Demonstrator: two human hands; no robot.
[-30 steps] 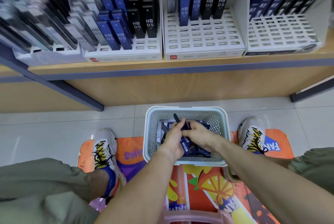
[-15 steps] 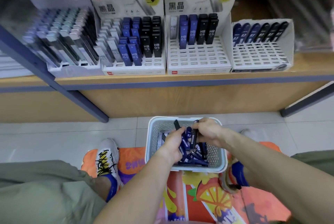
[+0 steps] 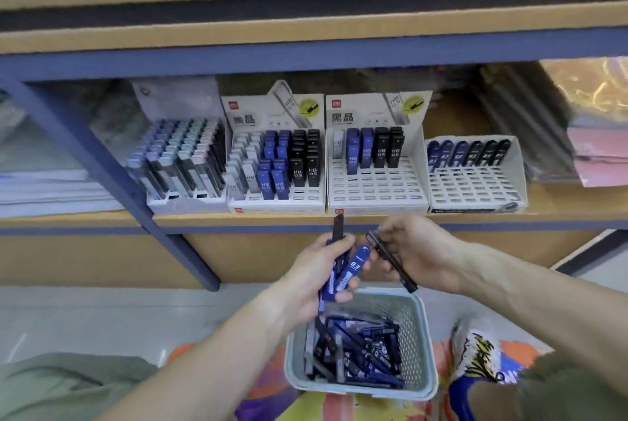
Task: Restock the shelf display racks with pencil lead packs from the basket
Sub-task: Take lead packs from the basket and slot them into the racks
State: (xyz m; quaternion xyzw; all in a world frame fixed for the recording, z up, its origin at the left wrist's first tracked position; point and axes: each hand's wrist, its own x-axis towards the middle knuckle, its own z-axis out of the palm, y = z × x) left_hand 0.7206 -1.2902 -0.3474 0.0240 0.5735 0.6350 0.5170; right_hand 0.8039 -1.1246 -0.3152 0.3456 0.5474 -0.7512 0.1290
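While the basket (image 3: 419, 346) of lead packs (image 3: 356, 352) sat on the floor nearest the viewer, the left hand (image 3: 316, 271) gripped several blue packs (image 3: 351, 269) above it, the right hand (image 3: 418, 250) pinched one black pack (image 3: 390, 259), and the display racks (image 3: 375, 189) stood beyond on the shelf (image 3: 238, 220)

Stationery shop. Wooden shelf with blue metal frame (image 3: 238, 220); white cardboard display racks (image 3: 375, 198) of blue and black pencil lead packs (image 3: 367, 148); stacked paper goods (image 3: 51, 186) alongside.
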